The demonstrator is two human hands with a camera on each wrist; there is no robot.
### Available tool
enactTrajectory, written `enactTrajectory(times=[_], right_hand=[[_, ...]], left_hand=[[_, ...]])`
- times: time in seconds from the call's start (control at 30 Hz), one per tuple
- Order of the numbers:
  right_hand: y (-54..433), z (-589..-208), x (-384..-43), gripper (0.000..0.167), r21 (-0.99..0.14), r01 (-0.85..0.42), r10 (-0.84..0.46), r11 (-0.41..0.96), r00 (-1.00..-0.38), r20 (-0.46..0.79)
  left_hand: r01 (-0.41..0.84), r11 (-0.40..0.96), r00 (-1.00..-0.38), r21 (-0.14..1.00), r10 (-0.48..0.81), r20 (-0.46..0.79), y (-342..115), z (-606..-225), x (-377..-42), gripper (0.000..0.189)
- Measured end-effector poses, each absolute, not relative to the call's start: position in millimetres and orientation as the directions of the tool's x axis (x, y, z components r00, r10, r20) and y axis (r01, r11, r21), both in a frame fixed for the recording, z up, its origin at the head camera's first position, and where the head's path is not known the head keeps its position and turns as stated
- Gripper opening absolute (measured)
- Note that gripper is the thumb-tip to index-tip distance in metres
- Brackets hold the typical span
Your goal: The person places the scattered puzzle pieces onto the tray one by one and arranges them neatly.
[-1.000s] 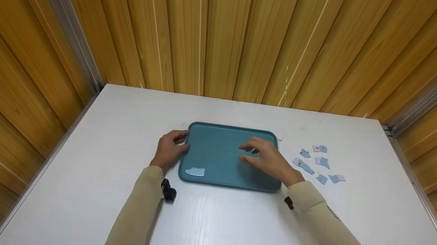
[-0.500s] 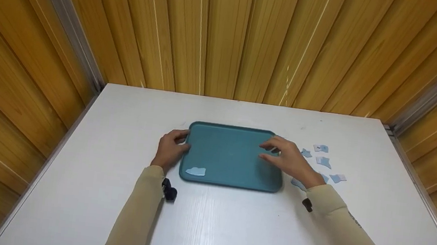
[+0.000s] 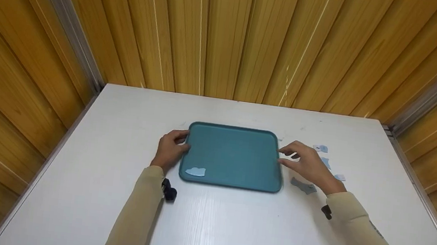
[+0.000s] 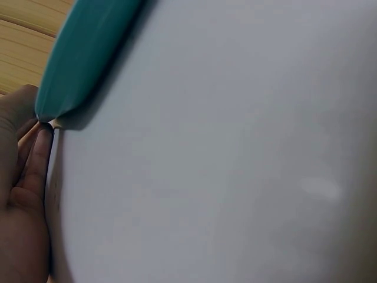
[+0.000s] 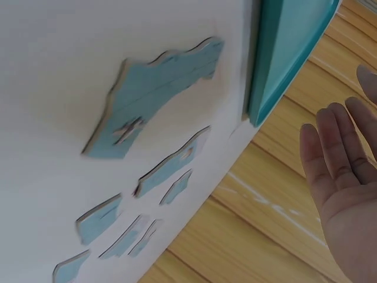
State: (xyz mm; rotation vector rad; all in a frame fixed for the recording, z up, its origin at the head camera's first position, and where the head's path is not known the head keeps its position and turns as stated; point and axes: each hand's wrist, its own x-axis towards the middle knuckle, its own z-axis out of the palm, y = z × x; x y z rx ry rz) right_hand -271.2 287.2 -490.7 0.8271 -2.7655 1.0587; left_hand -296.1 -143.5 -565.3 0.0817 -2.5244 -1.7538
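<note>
While the left hand (image 3: 169, 149) touches the tray (image 3: 235, 153) at its left edge, grip hard to judge, the right hand (image 3: 309, 164), half-open and empty, nears the right edge; one blue piece (image 3: 195, 171) lies at the tray's near-left corner.

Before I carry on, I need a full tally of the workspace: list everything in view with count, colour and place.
teal tray: 1, teal, on the table
tray puzzle piece: 1, pale blue, in the tray's near-left corner
loose puzzle pieces: 7 visible, light blue, some partly whitish, right of the tray
table: 1, white, under everything
wall panelling: 3 sides, yellow-brown wood-grain, around the table
corner posts: 2, grey, far left and right
wrist devices: 2, black, at the cuffs
sleeves: 2, beige, on both forearms
left hand: 1, bare, touching the tray's left edge
right hand: 1, bare, by the tray's right edge
</note>
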Motion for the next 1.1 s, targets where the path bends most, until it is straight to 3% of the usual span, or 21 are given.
enactTrajectory(times=[0.27,0.77,1.1], right_hand=[[308,-493,-267,0.028,-0.587,-0.479,-0.442,0.652,-0.87,0.219],[340,-503,-255,0.033,-0.596,-0.304,-0.35,0.743,-0.936,0.041],[357,-509,-247,0.035,-0.606,-0.262,-0.336,0.751,-0.942,-0.009]], left_hand=[[-0.009,0.34,-0.996,0.94,-0.084,0.021,-144,-565,-296,0.049],[-0.013,0.359,-0.996,0.933,-0.084,0.018,-144,-566,-296,0.048],[0.01,0.33,-0.997,0.944,-0.069,0.035,-145,-565,-295,0.05]])
